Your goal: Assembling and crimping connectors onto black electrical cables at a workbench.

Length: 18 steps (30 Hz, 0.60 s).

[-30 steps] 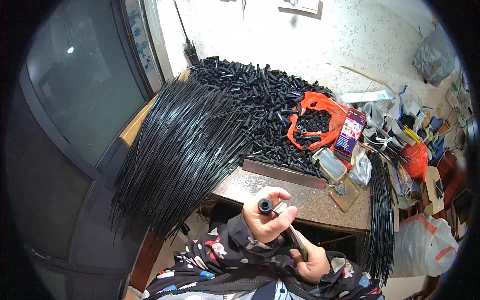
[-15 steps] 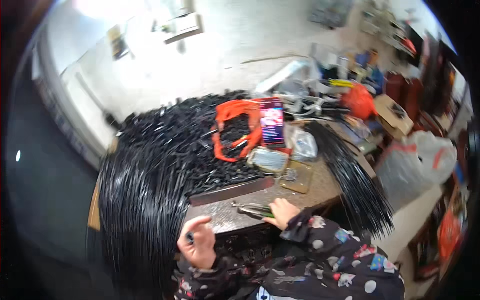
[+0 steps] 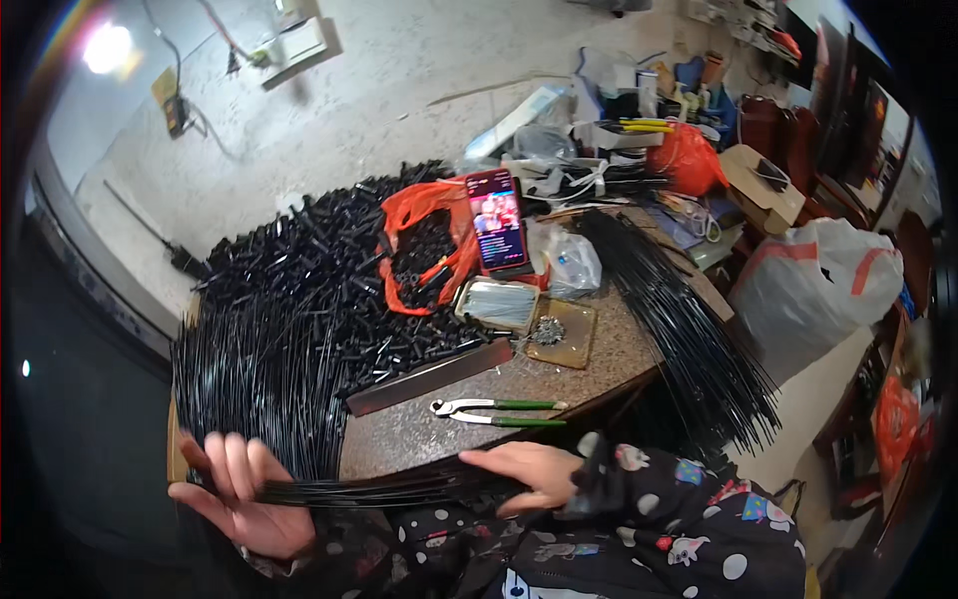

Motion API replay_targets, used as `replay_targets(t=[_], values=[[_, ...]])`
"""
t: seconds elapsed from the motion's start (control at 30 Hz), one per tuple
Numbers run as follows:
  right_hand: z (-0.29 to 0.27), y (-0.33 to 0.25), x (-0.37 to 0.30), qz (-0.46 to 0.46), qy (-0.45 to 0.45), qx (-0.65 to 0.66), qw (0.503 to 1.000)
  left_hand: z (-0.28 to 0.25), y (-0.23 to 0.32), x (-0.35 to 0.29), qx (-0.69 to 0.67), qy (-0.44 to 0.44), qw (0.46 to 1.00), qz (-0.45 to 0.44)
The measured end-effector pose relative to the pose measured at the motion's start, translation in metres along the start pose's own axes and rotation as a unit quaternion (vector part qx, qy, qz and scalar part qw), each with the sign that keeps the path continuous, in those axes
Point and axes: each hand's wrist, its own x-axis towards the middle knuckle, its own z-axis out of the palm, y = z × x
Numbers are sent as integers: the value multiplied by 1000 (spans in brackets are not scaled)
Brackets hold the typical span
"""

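A bundle of thin black wire-like strands (image 3: 374, 491) stretches level between my hands, along the table's front edge. My right hand (image 3: 534, 474) closes around its right part, forefinger stretched along the top and thumb below. My left hand (image 3: 254, 499) is at the other end, palm up, thumb and fingers apart, with the strand ends against the palm and finger roots. Just beyond lie end-cutting pliers (image 3: 499, 411) with green handles, their jaws pointing left. A dark flat bar (image 3: 431, 377) lies behind them. Many more black strands (image 3: 259, 389) hang over the table's left edge.
Short black tube-like pieces (image 3: 309, 230) are heaped at the back left, around an orange plastic bag (image 3: 389, 275). A phone (image 3: 496, 222) stands lit beside a small box (image 3: 499, 302). Another strand bundle (image 3: 684, 329) overhangs the right edge, near a white bag (image 3: 818, 290).
My right hand has let go of the pliers, which now lie on the table, and has taken hold of the strand bundle. My left hand has moved left and lower. The view has shifted.
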Motion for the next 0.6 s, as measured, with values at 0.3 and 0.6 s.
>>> replay_targets(t=[0.3, 0.6], values=[[-168, 9, -87, 264, 436, -464, 725, -32, -33, -51, 275, 115, 941, -163], [-179, 138, -137, 420, 204, -577, 670, -47, -22, -95, 324, 65, 904, -273]])
